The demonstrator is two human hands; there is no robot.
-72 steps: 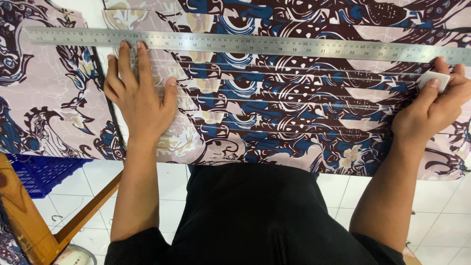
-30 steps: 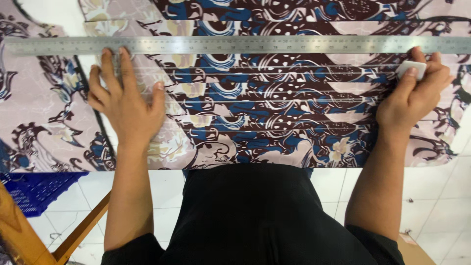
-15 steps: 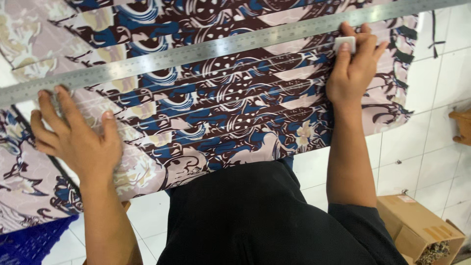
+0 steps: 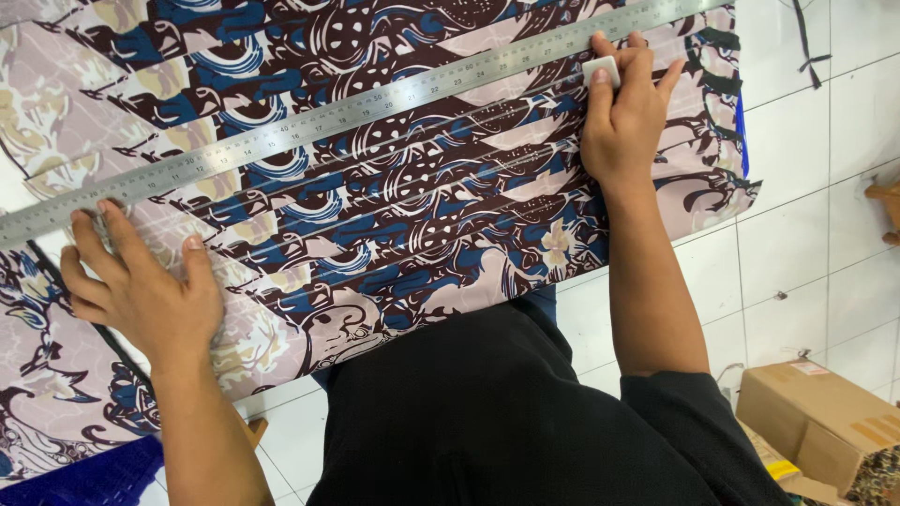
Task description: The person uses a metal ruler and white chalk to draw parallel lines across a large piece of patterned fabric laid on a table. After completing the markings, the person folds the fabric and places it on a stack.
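From the head camera, the left hand (image 4: 141,286), fingers spread, is pinning the steel ruler (image 4: 356,98) on the batik fabric (image 4: 422,215). The right hand (image 4: 623,122) is pinching white tailor's chalk (image 4: 602,70) against its edge, seemingly mid-line. Next likely calls for steady dragging along the ruler, whose long axis is running lower-left to upper-right.

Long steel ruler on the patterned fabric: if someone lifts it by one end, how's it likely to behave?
The long, thin steel ruler would probably sag and whip, being narrow and very long. It lies flat, so it should not roll, but may slide on the smooth patterned fabric; the left hand presses by its edge, the right hand at the other end.
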